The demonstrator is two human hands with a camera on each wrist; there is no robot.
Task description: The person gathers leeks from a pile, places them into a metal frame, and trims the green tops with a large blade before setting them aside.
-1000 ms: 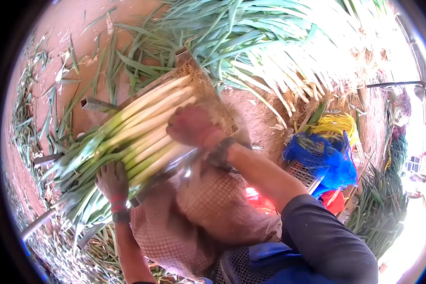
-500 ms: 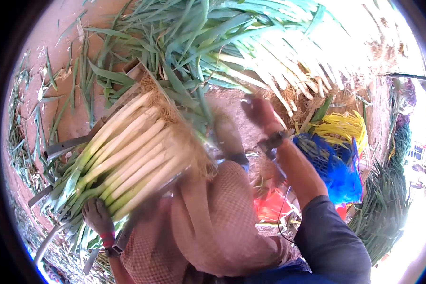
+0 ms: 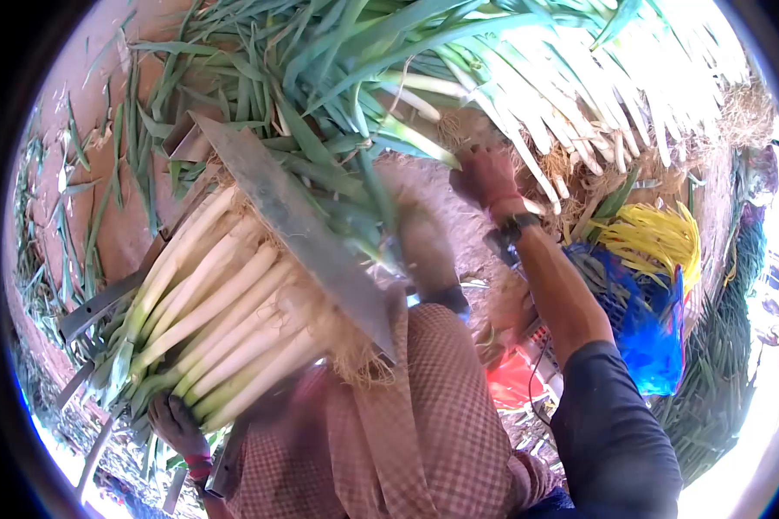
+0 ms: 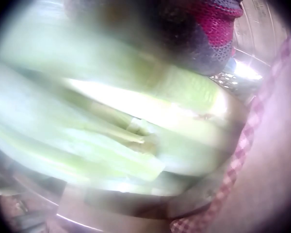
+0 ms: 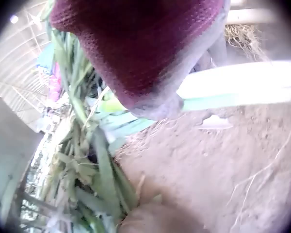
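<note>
Several leeks (image 3: 225,303) lie side by side in a metal rack, roots against its upright metal plate (image 3: 294,229). My gloved left hand (image 3: 177,424) rests on their green part at the near edge; in the left wrist view the glove (image 4: 184,36) is blurred over the stems (image 4: 121,102). Beyond the plate, my right hand (image 3: 486,177), in a dark red glove, grips a leek (image 3: 420,143) at the edge of the pile. In the right wrist view its white stem (image 5: 242,82) sticks out beside the glove (image 5: 145,48), which hides the fingers.
A large leek pile (image 3: 545,78) spreads across the back. To the right are yellow strips (image 3: 653,238), a blue bag (image 3: 653,337) and a red bag (image 3: 515,381). The checkered trouser legs (image 3: 459,389) stand close to the rack; loose leaves litter the ground.
My right hand has left the leeks in the rack and moved right and away to the pile. The left hand stays on the rack's leeks. The view has shifted.
</note>
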